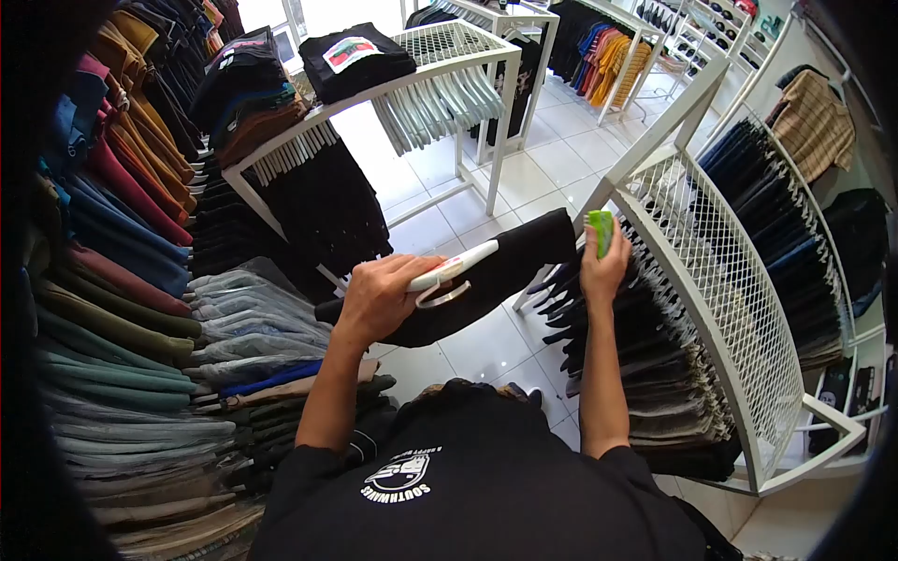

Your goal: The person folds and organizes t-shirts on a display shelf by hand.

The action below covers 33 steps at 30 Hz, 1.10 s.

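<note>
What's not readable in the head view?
Head view:
- White hanger: one end hidden by the left hand.
- Green item: partly covered by the right hand; exact kind unclear.
- Leftmost clothes: cut off by the picture's dark border.

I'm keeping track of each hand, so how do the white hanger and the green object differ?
The white hanger is mostly white, while the green object is bright green. The white hanger looks longer and has a curved hook; the green object looks shorter and blockier, with no hook visible. The white hanger is in the left hand, the green object in the right hand. Both are held.
</note>
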Motion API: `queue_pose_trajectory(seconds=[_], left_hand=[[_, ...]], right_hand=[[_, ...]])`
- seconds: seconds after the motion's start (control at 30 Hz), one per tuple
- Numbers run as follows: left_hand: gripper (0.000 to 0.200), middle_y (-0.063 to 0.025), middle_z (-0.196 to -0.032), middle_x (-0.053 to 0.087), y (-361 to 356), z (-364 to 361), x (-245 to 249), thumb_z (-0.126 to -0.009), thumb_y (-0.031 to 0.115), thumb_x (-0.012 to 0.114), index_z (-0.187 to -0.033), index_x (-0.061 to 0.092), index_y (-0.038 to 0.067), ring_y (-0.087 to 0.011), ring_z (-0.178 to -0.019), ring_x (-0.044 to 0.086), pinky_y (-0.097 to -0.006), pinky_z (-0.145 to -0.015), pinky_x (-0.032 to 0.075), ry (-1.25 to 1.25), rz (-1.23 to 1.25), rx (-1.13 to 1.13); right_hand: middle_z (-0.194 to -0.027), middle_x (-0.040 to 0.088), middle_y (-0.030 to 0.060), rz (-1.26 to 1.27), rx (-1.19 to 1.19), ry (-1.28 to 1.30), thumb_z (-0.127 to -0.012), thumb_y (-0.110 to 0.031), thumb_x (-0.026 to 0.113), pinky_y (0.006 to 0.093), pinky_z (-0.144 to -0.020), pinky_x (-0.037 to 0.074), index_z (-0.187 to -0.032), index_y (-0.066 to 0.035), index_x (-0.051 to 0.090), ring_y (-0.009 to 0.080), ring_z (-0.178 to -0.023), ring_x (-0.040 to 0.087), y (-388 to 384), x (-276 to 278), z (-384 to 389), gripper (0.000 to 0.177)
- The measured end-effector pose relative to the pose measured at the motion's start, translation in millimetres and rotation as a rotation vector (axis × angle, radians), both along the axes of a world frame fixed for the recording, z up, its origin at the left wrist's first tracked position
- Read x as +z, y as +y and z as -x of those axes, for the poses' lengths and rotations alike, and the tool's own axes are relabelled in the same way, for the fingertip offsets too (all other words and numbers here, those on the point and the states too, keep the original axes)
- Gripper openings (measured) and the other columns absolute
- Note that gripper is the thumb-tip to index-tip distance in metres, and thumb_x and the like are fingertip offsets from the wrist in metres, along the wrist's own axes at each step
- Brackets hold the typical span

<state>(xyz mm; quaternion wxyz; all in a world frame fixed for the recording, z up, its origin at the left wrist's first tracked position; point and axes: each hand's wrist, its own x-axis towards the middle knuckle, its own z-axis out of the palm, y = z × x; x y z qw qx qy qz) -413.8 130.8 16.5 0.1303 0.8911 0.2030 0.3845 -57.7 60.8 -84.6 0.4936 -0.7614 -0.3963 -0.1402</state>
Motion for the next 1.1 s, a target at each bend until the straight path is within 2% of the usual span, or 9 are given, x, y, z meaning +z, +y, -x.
queue_pose_trajectory(seconds=[0.17, 0.23, 0.33, 0.43, 0.57, 0.73, 0.9, 0.97, 1.1], left_hand=[[0.059, -0.0043, -0.082, 0.065, -13.6, -10.6, 3.1, -0.083, 0.008, 0.073, -0.139, 0.065, 0.025, -0.0243, -0.072, 0.065, -0.0390, -0.065, 0.053, 0.226, 0.018, 0.137], [0.059, -0.0029, -0.082, 0.065, -14.9, -14.8, 2.1, -0.082, 0.007, 0.072, -0.138, 0.067, 0.026, -0.0216, -0.071, 0.064, -0.0375, -0.064, 0.052, 0.226, -0.056, 0.102], [0.057, -0.0004, -0.079, 0.063, -14.6, -11.9, -1.9, -0.083, 0.009, 0.069, -0.137, 0.068, 0.027, -0.0180, -0.069, 0.063, -0.0347, -0.061, 0.050, 0.211, -0.193, 0.082], [0.053, 0.0030, -0.075, 0.058, -17.5, -2.0, -8.5, -0.085, 0.013, 0.066, -0.135, 0.068, 0.029, -0.0136, -0.064, 0.058, -0.0311, -0.058, 0.047, 0.214, -0.339, 0.113], [0.052, 0.0069, -0.073, 0.051, -20.3, 2.5, -14.3, -0.085, 0.017, 0.067, -0.135, 0.068, 0.032, -0.0093, -0.061, 0.051, -0.0268, -0.056, 0.043, 0.236, -0.512, 0.134], [0.046, 0.0063, -0.074, 0.056, -15.8, -4.1, -17.6, -0.084, 0.020, 0.070, -0.128, 0.073, 0.032, -0.0097, -0.064, 0.053, -0.0274, -0.058, 0.044, 0.261, -0.521, 0.086], [0.045, 0.0062, -0.073, 0.054, -11.3, 6.8, -28.2, -0.084, 0.020, 0.071, -0.128, 0.073, 0.032, -0.0097, -0.063, 0.051, -0.0273, -0.057, 0.043, 0.251, -0.575, 0.122], [0.053, 0.0060, -0.070, 0.046, -6.2, 9.2, -31.1, -0.087, 0.017, 0.068, -0.137, 0.066, 0.032, -0.0089, -0.060, 0.047, -0.0267, -0.055, 0.040, 0.237, -0.585, 0.112], [0.053, 0.0069, -0.073, 0.050, -6.9, 3.0, -33.2, -0.086, 0.019, 0.068, -0.136, 0.066, 0.032, -0.0085, -0.062, 0.050, -0.0258, -0.056, 0.043, 0.231, -0.546, 0.091]], right_hand=[[-0.121, 0.060, 0.0200, -0.176, 0.421, 0.079, -0.095, -0.028, 0.075, 0.0423, -0.095, 0.050, -0.143, 0.000, 0.054, 0.0362, -0.111, 0.061, -21.4, 64.0, 70.5, 0.059], [-0.121, 0.059, 0.0194, -0.113, 0.575, -0.127, -0.094, -0.029, 0.076, 0.0431, -0.091, 0.052, -0.144, -0.006, 0.056, 0.0358, -0.108, 0.062, -21.8, 79.4, 93.3, 0.058], [-0.119, 0.059, 0.0187, -0.047, 0.447, -0.132, -0.094, -0.032, 0.076, 0.0431, -0.089, 0.053, -0.144, -0.010, 0.056, 0.0357, -0.106, 0.063, -4.9, 45.5, 67.1, 0.058], [-0.117, 0.060, 0.0185, 0.133, 0.096, 0.032, -0.094, -0.036, 0.075, 0.0414, -0.089, 0.054, -0.137, -0.009, 0.063, 0.0345, -0.101, 0.065, 5.9, 4.5, 7.0, 0.052], [-0.111, 0.061, 0.0183, -0.067, 0.168, 0.045, -0.094, -0.033, 0.075, 0.0409, -0.089, 0.053, -0.134, -0.007, 0.064, 0.0339, -0.102, 0.065, -13.2, 53.8, 28.9, 0.049], [-0.115, 0.059, 0.0175, 0.115, 0.745, -0.097, -0.093, -0.026, 0.072, 0.0437, -0.083, 0.055, -0.143, -0.014, 0.060, 0.0357, -0.096, 0.066, -23.6, 100.5, 88.5, 0.052], [-0.119, 0.061, 0.0169, 0.339, 0.216, -0.126, -0.096, -0.030, 0.069, 0.0444, -0.086, 0.055, -0.141, -0.012, 0.062, 0.0365, -0.103, 0.066, 5.9, 42.6, 8.1, 0.049], [-0.118, 0.061, 0.0167, 0.302, 0.165, -0.124, -0.095, -0.028, 0.070, 0.0434, -0.090, 0.054, -0.139, -0.012, 0.064, 0.0359, -0.104, 0.066, 3.9, 35.9, -5.7, 0.047], [-0.119, 0.060, 0.0165, 0.129, 0.556, -0.032, -0.092, -0.026, 0.075, 0.0431, -0.087, 0.056, -0.141, -0.018, 0.063, 0.0350, -0.102, 0.067, -17.1, 98.8, 60.7, 0.051]])
